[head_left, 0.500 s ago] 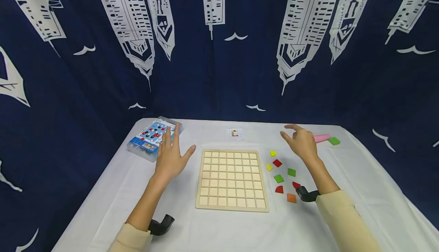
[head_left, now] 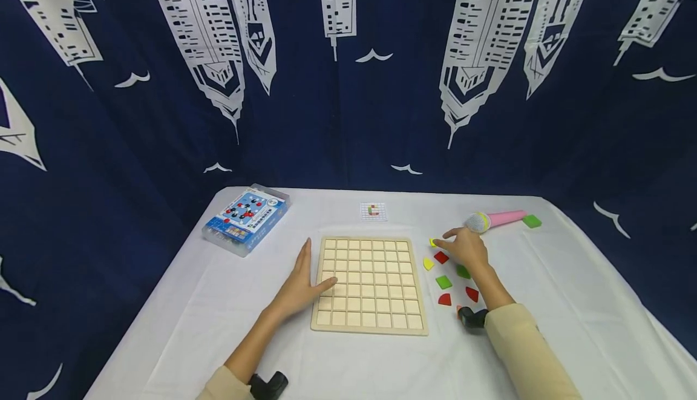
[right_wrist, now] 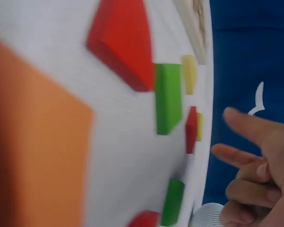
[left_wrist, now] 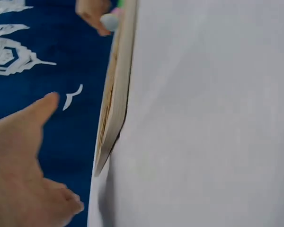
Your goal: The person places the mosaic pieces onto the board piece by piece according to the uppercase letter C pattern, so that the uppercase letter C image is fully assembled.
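A wooden grid board (head_left: 367,288) lies flat in the middle of the table. My left hand (head_left: 296,291) is at its left side, fingers straight, with the thumb spread over the board's edge in the head view. Near the board's upper right corner, my right hand (head_left: 468,249) reaches to a small yellow piece (head_left: 432,242). Its thumb and forefinger stand apart, and the right wrist view shows nothing between them. Below lie a red square (head_left: 441,257), a yellow rounded piece (head_left: 428,264), a green square (head_left: 443,282) and a red rounded piece (head_left: 445,299).
Partly behind my right arm are another green piece (head_left: 463,272) and an orange piece (right_wrist: 42,142). A pink toy microphone (head_left: 503,218) and a green tile (head_left: 532,221) lie at the back right. A small pattern card (head_left: 373,211) is behind the board; a plastic box (head_left: 247,218) stands back left.
My left hand has come down from in front of the box to the board's left edge. My right hand has moved down and left to the yellow piece, uncovering the microphone's head.
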### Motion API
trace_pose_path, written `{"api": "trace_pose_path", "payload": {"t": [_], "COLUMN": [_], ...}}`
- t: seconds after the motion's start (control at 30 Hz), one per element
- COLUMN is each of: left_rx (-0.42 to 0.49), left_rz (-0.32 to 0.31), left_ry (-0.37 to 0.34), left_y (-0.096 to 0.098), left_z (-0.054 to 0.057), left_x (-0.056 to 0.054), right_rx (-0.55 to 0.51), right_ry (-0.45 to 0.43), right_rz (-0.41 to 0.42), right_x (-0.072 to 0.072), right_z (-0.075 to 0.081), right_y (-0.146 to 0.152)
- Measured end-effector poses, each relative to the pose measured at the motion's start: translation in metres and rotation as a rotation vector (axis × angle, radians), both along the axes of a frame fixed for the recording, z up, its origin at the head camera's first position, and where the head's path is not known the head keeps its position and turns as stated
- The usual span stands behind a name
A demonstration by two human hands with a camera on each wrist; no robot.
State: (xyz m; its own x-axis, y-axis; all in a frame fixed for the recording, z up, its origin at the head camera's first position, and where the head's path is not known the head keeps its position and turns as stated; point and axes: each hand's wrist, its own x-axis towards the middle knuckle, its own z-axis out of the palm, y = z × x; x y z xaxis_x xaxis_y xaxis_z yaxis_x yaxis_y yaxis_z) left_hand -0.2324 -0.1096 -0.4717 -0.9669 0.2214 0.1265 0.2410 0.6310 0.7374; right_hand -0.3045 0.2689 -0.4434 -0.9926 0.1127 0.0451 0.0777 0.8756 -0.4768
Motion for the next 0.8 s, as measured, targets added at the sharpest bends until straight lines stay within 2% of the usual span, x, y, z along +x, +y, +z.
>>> {"api": "trace_pose_path", "payload": {"t": [0.1, 0.2, 0.3, 0.57, 0.8], "left_rx": [0.005, -0.036, -0.065, -0.102, -0.155], "left_rz": [-0.044, -0.055, -0.044, -0.071, -0.100], "left_ry": [-0.034, -0.022, 0.010, 0.077, 0.125], "left_y": [0.001, 0.001, 0.000, -0.001, -0.001], "left_z": [-0.014, -0.025, -0.030, -0.034, -0.033], "left_x": [0.001, 0.003, 0.005, 0.005, 0.006], "right_rx": [0.006, 0.006, 0.003, 0.003, 0.008], "right_ry": [-0.083, -0.099, -0.083, -0.051, 0.039], "right_rz": [-0.038, -0.046, -0.034, 0.007, 0.153], "right_x": [-0.001, -0.003, -0.007, -0.015, -0.022], "right_z": [-0.005, -0.009, -0.012, -0.018, -0.025], "right_y": [-0.001, -0.003, -0.006, -0.008, -0.002]}}
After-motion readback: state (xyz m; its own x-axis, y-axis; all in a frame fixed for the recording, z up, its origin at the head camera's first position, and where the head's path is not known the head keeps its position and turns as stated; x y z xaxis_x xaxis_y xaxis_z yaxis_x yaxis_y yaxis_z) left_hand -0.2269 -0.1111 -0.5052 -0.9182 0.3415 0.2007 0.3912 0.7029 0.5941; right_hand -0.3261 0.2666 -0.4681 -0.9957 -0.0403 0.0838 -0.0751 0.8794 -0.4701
